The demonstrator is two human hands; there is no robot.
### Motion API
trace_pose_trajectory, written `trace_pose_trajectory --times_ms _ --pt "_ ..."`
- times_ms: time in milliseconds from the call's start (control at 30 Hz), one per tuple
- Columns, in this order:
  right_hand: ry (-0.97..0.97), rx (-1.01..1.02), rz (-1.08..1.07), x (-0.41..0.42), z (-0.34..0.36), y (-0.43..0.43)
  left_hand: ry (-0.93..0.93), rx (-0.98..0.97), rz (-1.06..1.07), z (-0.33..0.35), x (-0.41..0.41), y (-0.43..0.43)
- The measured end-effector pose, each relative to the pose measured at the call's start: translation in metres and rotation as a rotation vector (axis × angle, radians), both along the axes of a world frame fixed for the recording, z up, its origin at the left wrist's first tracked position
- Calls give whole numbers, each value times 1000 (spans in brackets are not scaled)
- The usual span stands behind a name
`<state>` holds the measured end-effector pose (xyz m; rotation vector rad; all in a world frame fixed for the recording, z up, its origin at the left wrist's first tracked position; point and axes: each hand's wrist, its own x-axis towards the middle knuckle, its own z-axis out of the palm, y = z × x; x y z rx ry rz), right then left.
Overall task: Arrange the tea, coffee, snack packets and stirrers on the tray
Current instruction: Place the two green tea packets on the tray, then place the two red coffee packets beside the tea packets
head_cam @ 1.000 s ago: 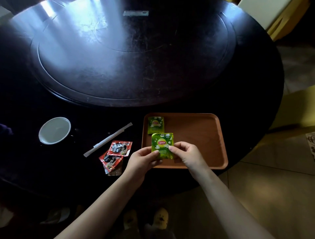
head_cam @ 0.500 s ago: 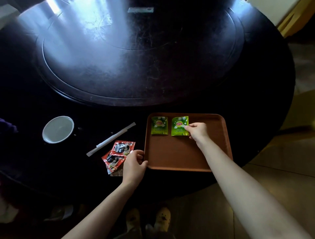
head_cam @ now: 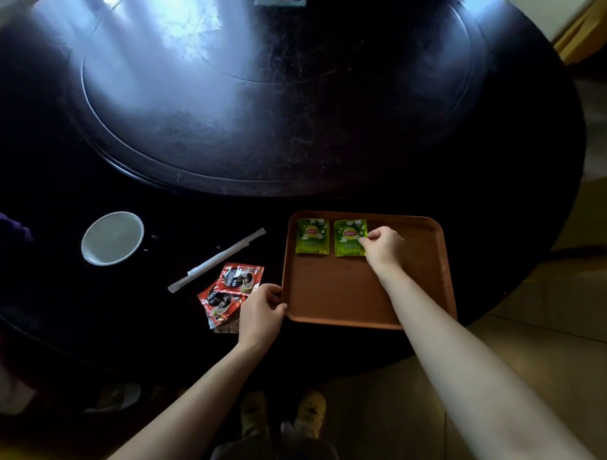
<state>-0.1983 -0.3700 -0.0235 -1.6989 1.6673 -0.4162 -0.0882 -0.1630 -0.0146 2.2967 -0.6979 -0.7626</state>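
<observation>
Two bare hands are working at the near edge of a dark round table (head_cam: 492,184). Right hand (head_cam: 384,249) is resting over the far half of the brown tray (head_cam: 345,295), thumb and forefinger pinching the right edge of a green Lipton tea packet (head_cam: 348,238); the other fingers are curled under, so how firm the pinch is cannot be told. Left hand (head_cam: 261,312) is gripping the tray's near-left corner, fingers wrapping over the rim, palm covering that corner.

Tea packet in the pinch is lying flat on the tray floor along the far rim. Second Lipton tea packet (head_cam: 312,236) is lying just beside it on the left, near the far-left corner, the two close but not overlapping. Small print below the logos is too blurred to read.

Left of the tray, on the bare table, two red Nescafé coffee sachets (head_cam: 241,279) are lying overlapped, the nearer one partly under the left hand. A brownish packet (head_cam: 228,326) is showing beneath them, mostly hidden; its kind cannot be made out. Paper-wrapped stirrer (head_cam: 216,260) is lying diagonally just beyond the sachets. White cup (head_cam: 112,238) is standing farther left, well apart; nothing can be made out in its pale interior.

Raised turntable (head_cam: 262,98) is filling the table's middle, glare washing out its surface. Pale flat item (head_cam: 279,2) at the top edge is cut off by the frame.
</observation>
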Motion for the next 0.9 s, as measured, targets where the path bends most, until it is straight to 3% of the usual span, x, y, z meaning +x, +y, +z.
trace_pose_trajectory --times_ms 333,467,567,667,767,900 --pt "9 5 -71 2 4 4 14 -23 -40 9 2 6" --pt "13 -103 -37 5 18 29 -49 -72 -7 15 15 30" --pt "-25 -195 102 25 33 67 -116 -43 157 13 39 54" --pt "-14 -152 381 58 38 115 -115 48 311 4 62 66" --pt "58 -72 578 89 33 149 -48 100 319 -2 69 63" --pt "263 -64 686 111 20 159 -9 101 328 -6 74 58"
